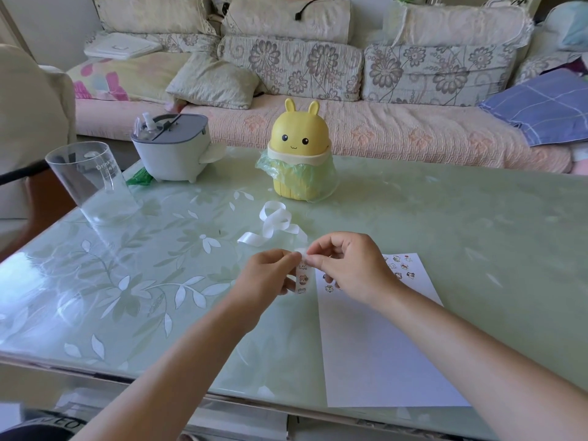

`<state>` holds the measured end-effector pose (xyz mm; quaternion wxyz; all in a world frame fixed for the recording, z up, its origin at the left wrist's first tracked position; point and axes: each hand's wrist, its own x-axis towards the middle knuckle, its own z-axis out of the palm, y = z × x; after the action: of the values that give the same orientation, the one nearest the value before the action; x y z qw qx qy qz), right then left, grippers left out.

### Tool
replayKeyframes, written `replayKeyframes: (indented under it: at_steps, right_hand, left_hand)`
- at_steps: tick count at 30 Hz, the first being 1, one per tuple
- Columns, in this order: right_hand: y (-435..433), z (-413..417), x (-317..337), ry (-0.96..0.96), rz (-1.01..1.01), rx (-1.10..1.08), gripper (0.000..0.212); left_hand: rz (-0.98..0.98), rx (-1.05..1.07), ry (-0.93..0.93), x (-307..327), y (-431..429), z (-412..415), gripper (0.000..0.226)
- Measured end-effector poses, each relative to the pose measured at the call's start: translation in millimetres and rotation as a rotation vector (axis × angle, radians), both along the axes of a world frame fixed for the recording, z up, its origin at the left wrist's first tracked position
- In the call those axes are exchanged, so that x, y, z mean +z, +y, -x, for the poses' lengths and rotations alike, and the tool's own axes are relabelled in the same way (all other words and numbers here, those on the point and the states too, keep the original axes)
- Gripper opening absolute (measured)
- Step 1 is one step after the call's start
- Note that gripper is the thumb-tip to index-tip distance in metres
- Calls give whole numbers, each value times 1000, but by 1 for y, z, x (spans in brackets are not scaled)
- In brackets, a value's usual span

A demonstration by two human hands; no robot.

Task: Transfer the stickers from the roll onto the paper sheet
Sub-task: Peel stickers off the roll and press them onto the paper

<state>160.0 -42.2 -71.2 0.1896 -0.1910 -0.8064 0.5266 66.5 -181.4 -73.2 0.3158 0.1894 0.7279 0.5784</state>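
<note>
Step in hand, as judged: peeling a sticker. The left hand (270, 275) pinched the strip (301, 278) above the table (159, 281), just beside the sheet (375, 351). The right hand (346, 268) pinched the strip's top end. Spent backing (276, 222) lay curled beyond. Stickers (401, 268) sat at the sheet's far end. The next move would call for freeing one sticker cleanly and pressing it onto bare paper.

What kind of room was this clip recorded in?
Most likely a home living room: a long sofa with floral cushions runs behind a pale green leaf-patterned low table, which carries a yellow rabbit-shaped plastic bin.
</note>
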Motion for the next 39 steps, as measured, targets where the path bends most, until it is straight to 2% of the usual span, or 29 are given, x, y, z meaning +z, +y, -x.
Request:
replayKeyframes:
  at_steps: [4, 9, 16, 23, 25, 28, 31, 33, 35, 37, 39]
  right_hand:
    - [-3, -1, -2, 2, -82, 16, 4]
    - [-1, -4, -5, -27, -312, -4, 7]
    - [-4, -6, -9, 80, -638, 9, 9]
    - [-5, -6, -11, 102, -696, 12, 7]
    - [-5, -6, -10, 94, -599, 15, 10]
    - [0, -8, -5, 48, -329, -18, 15]
    - [13, -15, -2, -57, -105, -86, 12]
    - [25, -22, -2, -109, -38, -120, 8]
    - [36, -30, -4, -183, -12, -144, 6]
    - [45, -37, -7, -252, 15, -163, 5]
    - [50, -43, -12, -313, 35, -181, 4]
  left_hand:
    - [-25, 70, -45, 2, 1, -1, 20]
    - [-18, 66, -76, 4, 1, -1, 21]
    - [2, 84, -130, 1, 1, -1, 19]
    - [22, 121, -125, 5, 2, -4, 19]
    - [64, 149, 6, 3, 4, -2, 22]
    - [171, 173, 247, 0, 6, 6, 31]
    - [305, 74, 390, -5, 11, 11, 36]
    - [446, 22, 545, -10, 16, 12, 34]
    - [574, 46, 781, -15, 20, 12, 35]
    - [608, 95, 989, -17, 23, 11, 38]
    - [563, 134, 1102, -17, 28, 10, 36]
